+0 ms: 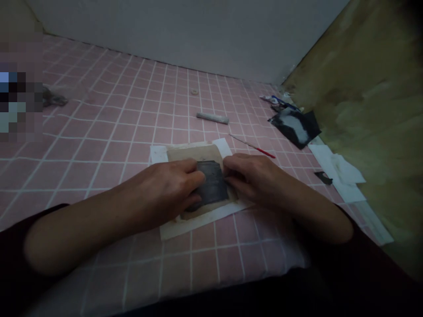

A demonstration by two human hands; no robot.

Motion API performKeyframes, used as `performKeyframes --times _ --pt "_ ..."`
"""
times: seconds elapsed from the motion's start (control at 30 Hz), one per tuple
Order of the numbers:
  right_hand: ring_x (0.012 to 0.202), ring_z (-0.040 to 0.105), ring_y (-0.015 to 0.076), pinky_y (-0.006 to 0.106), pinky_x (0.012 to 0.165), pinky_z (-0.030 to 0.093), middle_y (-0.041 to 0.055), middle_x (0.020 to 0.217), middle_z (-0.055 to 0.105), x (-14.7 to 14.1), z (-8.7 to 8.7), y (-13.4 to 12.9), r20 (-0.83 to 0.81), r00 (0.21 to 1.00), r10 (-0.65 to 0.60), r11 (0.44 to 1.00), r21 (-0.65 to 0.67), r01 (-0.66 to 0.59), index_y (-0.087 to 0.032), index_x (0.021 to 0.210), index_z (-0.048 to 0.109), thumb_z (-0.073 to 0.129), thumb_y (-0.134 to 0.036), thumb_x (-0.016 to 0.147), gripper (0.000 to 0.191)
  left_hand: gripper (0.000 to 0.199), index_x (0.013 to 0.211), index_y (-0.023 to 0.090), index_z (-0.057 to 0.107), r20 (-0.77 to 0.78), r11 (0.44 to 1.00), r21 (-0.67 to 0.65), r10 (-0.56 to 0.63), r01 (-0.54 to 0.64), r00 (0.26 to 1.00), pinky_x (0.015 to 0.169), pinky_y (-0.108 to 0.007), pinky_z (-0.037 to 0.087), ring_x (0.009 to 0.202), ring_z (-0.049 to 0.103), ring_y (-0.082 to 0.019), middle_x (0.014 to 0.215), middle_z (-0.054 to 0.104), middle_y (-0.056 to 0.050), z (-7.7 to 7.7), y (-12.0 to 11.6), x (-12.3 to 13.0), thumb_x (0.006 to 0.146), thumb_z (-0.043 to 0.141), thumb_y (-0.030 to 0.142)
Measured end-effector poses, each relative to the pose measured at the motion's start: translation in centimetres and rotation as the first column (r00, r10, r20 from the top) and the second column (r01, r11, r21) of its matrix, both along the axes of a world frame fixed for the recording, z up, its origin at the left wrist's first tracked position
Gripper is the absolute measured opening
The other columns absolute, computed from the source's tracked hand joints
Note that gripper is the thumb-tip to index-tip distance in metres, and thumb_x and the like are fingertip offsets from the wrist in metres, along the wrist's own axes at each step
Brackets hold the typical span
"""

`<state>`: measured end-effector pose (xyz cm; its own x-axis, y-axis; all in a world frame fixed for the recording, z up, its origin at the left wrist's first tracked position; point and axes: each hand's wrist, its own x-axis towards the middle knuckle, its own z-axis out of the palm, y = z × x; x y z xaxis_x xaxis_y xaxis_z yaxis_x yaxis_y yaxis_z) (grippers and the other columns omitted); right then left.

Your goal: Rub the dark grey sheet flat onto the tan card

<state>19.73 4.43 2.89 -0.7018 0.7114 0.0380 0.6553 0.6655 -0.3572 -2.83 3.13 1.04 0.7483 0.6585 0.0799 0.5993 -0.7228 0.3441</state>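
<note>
Centrally, a dark sheet point(212, 185) lies on brown paper point(194, 152) over white paper point(185, 225). Left hand point(172, 185): fingers curled onto its left side, whether gripping cannot tell. Right hand point(253, 175): fingertips bunched at its right edge, grasp likewise unclear. Red-handled tool point(259, 149) lies beyond, to the right.

Couldn't read any txt, brand, no. or sign w/ the light so dim. Blue-and-white item point(268, 98) to my R was too small & blurry for print; ditto the black packet point(294, 127) nr it. Dark piece point(213, 185) & white paper point(172, 230) in front of me: nothing legible.
</note>
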Motion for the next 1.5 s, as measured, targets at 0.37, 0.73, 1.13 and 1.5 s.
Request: performKeyframes --times 0.37,0.73,1.13,1.5 --pt "0.071 0.050 0.0145 0.026 0.066 0.035 0.0013 0.076 0.055 -0.1 0.2 -0.1 0.025 1.000 -0.001 1.000 -0.020 0.002 -0.018 0.078 0.048 0.050 -0.008 0.084 0.012 0.008 0.084 0.019 0.056 0.008 0.999 -0.028 0.019 -0.018 1.000 0.058 -0.028 0.041 0.068 0.054 -0.014 0.089 0.056 -0.003 0.1 -0.1 -0.1 0.088 0.052 0.024" --pt "0.067 0.047 0.0129 0.026 0.063 0.032 -0.0009 0.074 0.051 -0.2 0.1 -0.1 0.009 1.000 -0.022 1.000 -0.015 0.022 -0.019 0.077 0.044 0.052 -0.008 0.082 0.015 0.007 0.084 0.020 0.054 -0.013 0.999 -0.042 0.016 -0.017 1.000 0.058 -0.026 0.039 0.069 0.053 -0.014 0.090 0.055 -0.002 0.2 0.0 0.0 0.089 0.052 0.024" --pt "0.077 0.051 0.0158 0.027 0.070 0.036 0.0029 0.082 0.054 -0.3 -0.4 0.1 -0.010 1.000 -0.020 1.000 -0.013 0.020 -0.018 0.082 0.049 0.050 -0.009 0.085 0.010 0.007 0.085 0.020 0.055 0.004 0.999 -0.029 0.015 -0.015 1.000 0.060 -0.027 0.039 0.069 0.052 -0.014 0.090 0.055 -0.003 0.0 0.0 -0.2 0.089 0.052 0.025" --pt "0.071 0.048 0.0141 0.026 0.066 0.034 0.0008 0.077 0.053 -0.1 -0.4 0.3 -0.048 0.998 -0.049 0.998 0.038 0.051 -0.018 0.080 0.046 0.051 -0.009 0.084 0.011 0.008 0.084 0.019 0.054 -0.004 1.000 -0.003 0.008 -0.008 1.000 0.058 -0.027 0.038 0.066 0.051 -0.014 0.088 0.053 -0.002 -0.1 0.0 -0.1 0.089 0.052 0.025"
